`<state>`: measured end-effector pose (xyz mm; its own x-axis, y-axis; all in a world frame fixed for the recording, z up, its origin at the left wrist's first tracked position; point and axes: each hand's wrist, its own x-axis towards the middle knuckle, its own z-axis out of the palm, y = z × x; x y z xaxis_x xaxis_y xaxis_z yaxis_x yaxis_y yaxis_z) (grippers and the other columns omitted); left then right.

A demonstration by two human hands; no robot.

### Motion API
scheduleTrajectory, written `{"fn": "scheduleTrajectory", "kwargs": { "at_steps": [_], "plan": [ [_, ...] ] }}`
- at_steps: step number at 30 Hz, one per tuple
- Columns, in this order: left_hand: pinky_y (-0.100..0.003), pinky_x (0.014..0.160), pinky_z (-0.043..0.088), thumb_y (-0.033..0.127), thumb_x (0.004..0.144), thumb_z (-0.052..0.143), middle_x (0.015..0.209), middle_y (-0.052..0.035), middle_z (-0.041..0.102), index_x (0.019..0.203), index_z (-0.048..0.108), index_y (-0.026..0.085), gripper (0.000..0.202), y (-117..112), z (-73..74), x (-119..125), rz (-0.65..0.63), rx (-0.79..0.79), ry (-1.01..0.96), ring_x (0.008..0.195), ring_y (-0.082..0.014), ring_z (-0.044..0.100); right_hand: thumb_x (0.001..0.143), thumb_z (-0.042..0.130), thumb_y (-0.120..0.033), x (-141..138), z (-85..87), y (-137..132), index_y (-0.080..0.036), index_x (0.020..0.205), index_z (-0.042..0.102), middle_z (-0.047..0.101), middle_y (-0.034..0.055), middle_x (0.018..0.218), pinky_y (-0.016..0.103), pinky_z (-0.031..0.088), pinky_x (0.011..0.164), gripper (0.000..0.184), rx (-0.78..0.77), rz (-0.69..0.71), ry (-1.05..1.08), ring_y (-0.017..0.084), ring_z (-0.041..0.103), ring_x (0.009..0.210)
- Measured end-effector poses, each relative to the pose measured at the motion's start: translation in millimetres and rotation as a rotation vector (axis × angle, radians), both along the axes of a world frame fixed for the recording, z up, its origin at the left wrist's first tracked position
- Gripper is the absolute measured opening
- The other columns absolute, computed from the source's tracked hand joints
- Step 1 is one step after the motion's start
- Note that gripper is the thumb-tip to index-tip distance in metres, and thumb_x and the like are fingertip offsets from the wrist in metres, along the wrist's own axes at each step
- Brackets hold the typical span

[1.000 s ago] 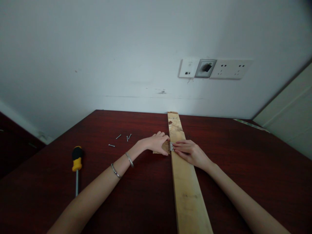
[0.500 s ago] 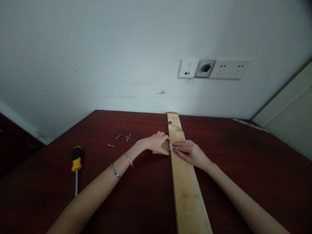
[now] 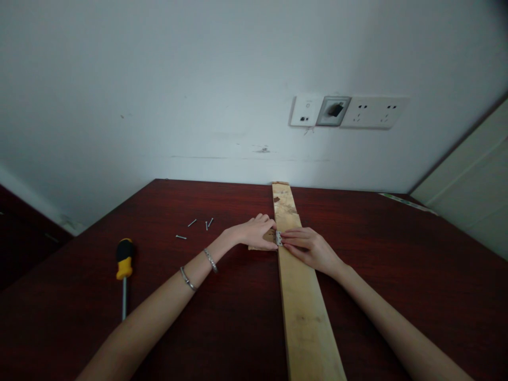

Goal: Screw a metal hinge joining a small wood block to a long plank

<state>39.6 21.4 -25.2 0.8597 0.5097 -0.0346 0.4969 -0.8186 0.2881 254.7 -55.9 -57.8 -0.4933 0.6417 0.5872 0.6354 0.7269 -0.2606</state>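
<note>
A long pale wooden plank (image 3: 301, 301) lies lengthwise on the dark red table (image 3: 222, 328). A small wooden block (image 3: 257, 246) sits against its left edge, mostly covered by my left hand (image 3: 252, 233), whose fingers curl over it. A small metal hinge (image 3: 279, 238) lies where block and plank meet. My right hand (image 3: 311, 248) rests on the plank with fingers stretched flat, fingertips pressing the hinge.
Several loose screws (image 3: 198, 226) lie on the table to the left of my hands. A yellow-and-black screwdriver (image 3: 124, 272) lies farther left. The white wall behind carries a row of sockets (image 3: 349, 111). Two bracelets ring my left wrist (image 3: 198, 269).
</note>
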Motion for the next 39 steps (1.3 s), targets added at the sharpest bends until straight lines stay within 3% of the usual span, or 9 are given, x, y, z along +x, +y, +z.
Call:
{"fn": "scheduleTrajectory", "kwargs": {
  "at_steps": [31, 39],
  "plan": [
    [-0.035, 0.093, 0.037, 0.057, 0.079, 0.053, 0.107, -0.0066, 0.048, 0.104, 0.050, 0.020, 0.045, -3.2, 4.6, 1.0, 0.017, -0.015, 0.027, 0.102, -0.0230, 0.045, 0.087, 0.056, -0.026, 0.0, 2.7, -1.5, -0.028, 0.098, 0.071, 0.071, 0.0033, 0.106, 0.040, 0.052, 0.086, 0.019, -0.040, -0.004, -0.005, 0.021, 0.066, 0.100],
    [-0.037, 0.094, 0.036, 0.058, 0.080, 0.053, 0.108, -0.0070, 0.048, 0.106, 0.050, 0.019, 0.046, -3.9, 6.7, 1.4, 0.011, -0.021, 0.035, 0.103, -0.0233, 0.045, 0.087, 0.056, -0.026, 0.6, -3.6, -0.9, -0.027, 0.108, 0.068, 0.071, 0.0044, 0.105, 0.039, 0.052, 0.089, 0.024, -0.055, -0.036, 0.107, 0.021, 0.066, 0.098]
  ]
}}
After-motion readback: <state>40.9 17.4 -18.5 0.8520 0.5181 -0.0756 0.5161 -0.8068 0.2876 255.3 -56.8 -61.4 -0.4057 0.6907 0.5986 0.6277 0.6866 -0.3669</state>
